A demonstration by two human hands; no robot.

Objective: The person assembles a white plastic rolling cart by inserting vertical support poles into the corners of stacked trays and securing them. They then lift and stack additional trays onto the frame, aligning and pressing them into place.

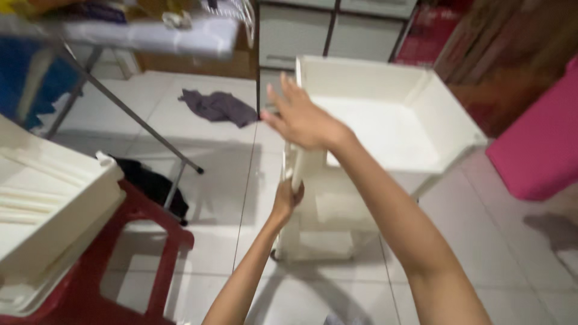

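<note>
— Both hands are on the white plastic drawer cabinet (337,210) standing on the pale tiled floor (211,156). How is each grip set?

— Left hand (288,195) has its grip closed around the cabinet's upright front-left edge, low down. Right hand (299,117) rests higher, at the near-left corner of the white plastic drawer (391,120) on top; its fingers lie fairly flat and spread, and whether they curl over the rim I cannot tell.

— Where does that drawer sit?

— On top of the cabinet, tilted, its open inside facing the camera.

— What lies around?

— Left foreground: a red plastic stool (144,241) carrying stacked white plastic trays (48,204). Behind the stool, a black cloth (147,180) lies on the floor beside the grey metal legs of an ironing board (132,114), whose pale top (150,33) runs along the upper left. A crumpled grey cloth (220,107) lies on the tiles further back, near the right hand in the view but well behind it. At the right edge, a bright pink block-shaped thing (542,144) stands beside a brown wooden piece of furniture (500,60).
</note>
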